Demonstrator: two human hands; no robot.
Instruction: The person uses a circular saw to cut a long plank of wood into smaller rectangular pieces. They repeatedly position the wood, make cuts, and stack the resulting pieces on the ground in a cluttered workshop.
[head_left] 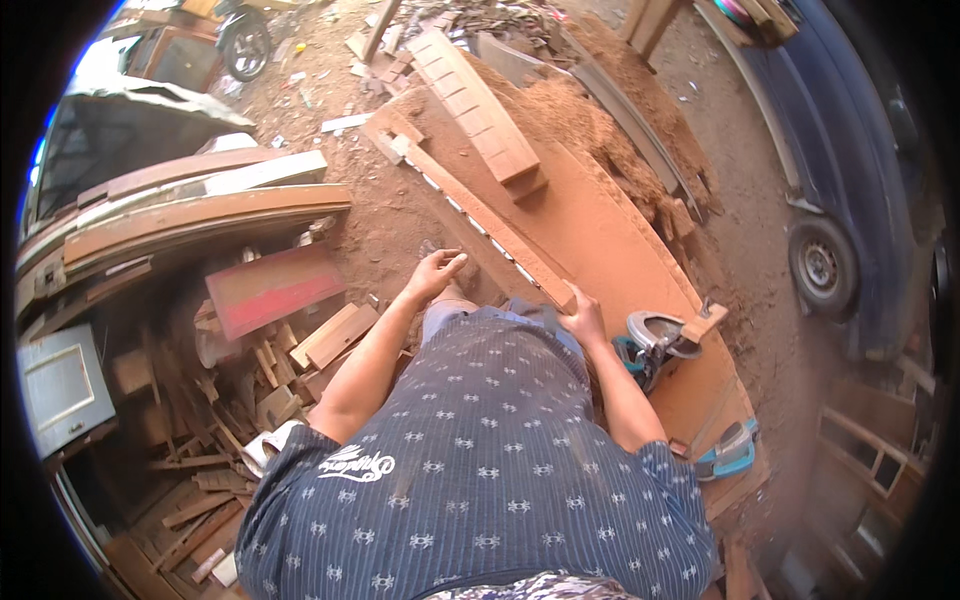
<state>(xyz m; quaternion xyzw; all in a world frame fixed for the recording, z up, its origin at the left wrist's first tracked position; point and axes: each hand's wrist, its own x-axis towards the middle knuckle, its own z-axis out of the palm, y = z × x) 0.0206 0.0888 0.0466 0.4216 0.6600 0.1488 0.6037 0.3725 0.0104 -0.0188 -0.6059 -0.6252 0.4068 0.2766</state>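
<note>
In front of my body a long wooden bar (pixel 480 226), with white marks spaced along its side, lies slanting across the sawdust-covered work board (pixel 620 235). My right hand (pixel 584 318) is closed around its near end. To the left of the bar, above my lap, my left hand (pixel 437 273) has curled fingers; whatever is in them, if anything, is hidden. Beyond the bar rests a thick wooden block (pixel 470 100) with a row of cuts across it. Right of my right hand stands a teal and grey power tool (pixel 655 345).
A second teal tool (pixel 728 452) sits at the board's near right edge. Stacked planks (pixel 200 215) and wood offcuts (pixel 335 335) crowd the left. A sawdust heap (pixel 585 125) lies beyond the board. A dark blue vehicle (pixel 850 130) is at the right, a motorcycle wheel (pixel 246 50) far left.
</note>
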